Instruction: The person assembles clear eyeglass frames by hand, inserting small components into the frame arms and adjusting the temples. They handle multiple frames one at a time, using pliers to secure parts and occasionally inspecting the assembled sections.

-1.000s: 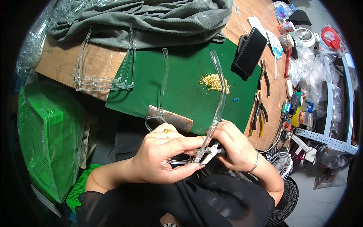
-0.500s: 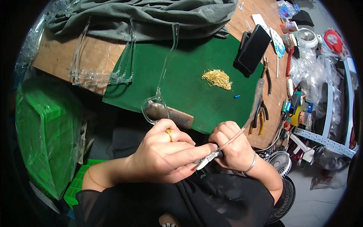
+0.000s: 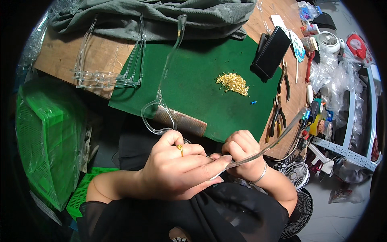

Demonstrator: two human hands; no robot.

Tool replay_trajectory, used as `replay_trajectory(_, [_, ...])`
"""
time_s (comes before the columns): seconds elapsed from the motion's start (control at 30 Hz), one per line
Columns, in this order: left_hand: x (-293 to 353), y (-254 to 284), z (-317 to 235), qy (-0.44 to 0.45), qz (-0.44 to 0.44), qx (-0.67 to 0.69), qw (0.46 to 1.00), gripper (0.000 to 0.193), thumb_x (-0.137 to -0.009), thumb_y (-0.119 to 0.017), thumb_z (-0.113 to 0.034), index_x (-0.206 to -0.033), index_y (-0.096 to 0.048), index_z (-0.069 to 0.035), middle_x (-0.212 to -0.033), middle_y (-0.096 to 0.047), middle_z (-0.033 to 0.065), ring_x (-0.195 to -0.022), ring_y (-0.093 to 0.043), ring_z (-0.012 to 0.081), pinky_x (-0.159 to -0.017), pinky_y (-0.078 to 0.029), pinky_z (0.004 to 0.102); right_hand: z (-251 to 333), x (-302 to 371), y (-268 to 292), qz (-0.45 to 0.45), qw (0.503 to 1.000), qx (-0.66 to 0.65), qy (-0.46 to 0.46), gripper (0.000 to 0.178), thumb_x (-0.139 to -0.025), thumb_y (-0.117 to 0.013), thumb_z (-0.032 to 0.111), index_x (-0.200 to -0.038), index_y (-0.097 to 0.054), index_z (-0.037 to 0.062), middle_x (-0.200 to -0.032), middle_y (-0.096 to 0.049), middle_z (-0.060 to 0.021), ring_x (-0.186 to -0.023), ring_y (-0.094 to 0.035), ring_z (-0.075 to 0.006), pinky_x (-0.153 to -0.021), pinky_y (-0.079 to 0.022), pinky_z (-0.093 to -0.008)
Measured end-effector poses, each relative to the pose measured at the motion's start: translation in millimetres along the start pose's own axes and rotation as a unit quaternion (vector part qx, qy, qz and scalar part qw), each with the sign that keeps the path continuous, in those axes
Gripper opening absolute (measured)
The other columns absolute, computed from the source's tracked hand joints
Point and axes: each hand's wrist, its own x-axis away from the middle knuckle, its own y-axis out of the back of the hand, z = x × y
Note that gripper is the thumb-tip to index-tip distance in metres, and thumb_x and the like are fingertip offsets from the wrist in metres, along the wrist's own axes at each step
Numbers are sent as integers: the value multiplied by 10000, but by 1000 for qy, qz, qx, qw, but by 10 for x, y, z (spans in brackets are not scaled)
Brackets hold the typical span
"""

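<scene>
My left hand [image 3: 173,169], with a gold ring on one finger, is closed around a clear eyeglass frame [image 3: 164,76]. One temple points away over the green mat, and its round rim shows beyond my fingers. The other temple sticks out to the right, across my right wrist. My right hand [image 3: 244,151] is curled shut close to my left fingertips, by the frame's near hinge end. What it grips is hidden behind the fingers. A sliver of something white shows under my left fingertips.
A green mat [image 3: 189,72] bears a heap of tiny gold pieces [image 3: 233,84], a small blue piece [image 3: 253,103] and a black phone-like slab [image 3: 271,53]. A worn textured block [image 3: 187,122] lies at its near edge. Pliers [image 3: 284,82] lie right; clear frames [image 3: 100,80] left.
The eyeglass frame has turned in my left hand: its far temple shifted left, and the right one swung lower. The dark tip seen earlier at my right fingers is now hidden.
</scene>
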Motion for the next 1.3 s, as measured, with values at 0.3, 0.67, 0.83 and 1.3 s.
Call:
replay_trajectory(0.3, [-41,18,169,-14,16,61,998,438,-626,-756,-203,-1016,-622,-56,-655,-577,-32,-609,-572,103,-571,-297,272,1,-116,132,19,997,-67,-31,375,-587,-705,107,-900,-513,28,-848,-502,-117,-807,-511,-294,-754,-414,-397])
replay_trajectory(0.67, [-90,96,268,37,-34,142,989,585,-584,-811,-323,-1019,-582,-5,-784,-663,5,-735,-622,117,-635,-350,252,-366,-51,32,-66,973,-74,-208,272,-674,-661,41,-893,-500,32,-791,-540,-127,-734,-541,-314,-669,-439,-365])
replay_trajectory(0.83, [-56,49,315,52,-54,167,983,486,-626,-802,-221,-1000,-573,-13,-818,-673,28,-811,-638,162,-726,-397,288,-744,-321,-305,-133,958,20,-254,183,-716,-635,65,-862,-529,36,-761,-548,-128,-699,-544,-319,-644,-431,-392])
replay_trajectory(1.3, [-172,66,164,114,-53,183,975,544,-619,-775,-31,-1107,-551,54,-845,-677,111,-780,-655,181,-750,-465,261,-778,-492,-243,-80,958,11,-276,181,-738,-645,133,-735,-518,5,-713,-554,-196,-687,-547,-384,-592,-426,-437])
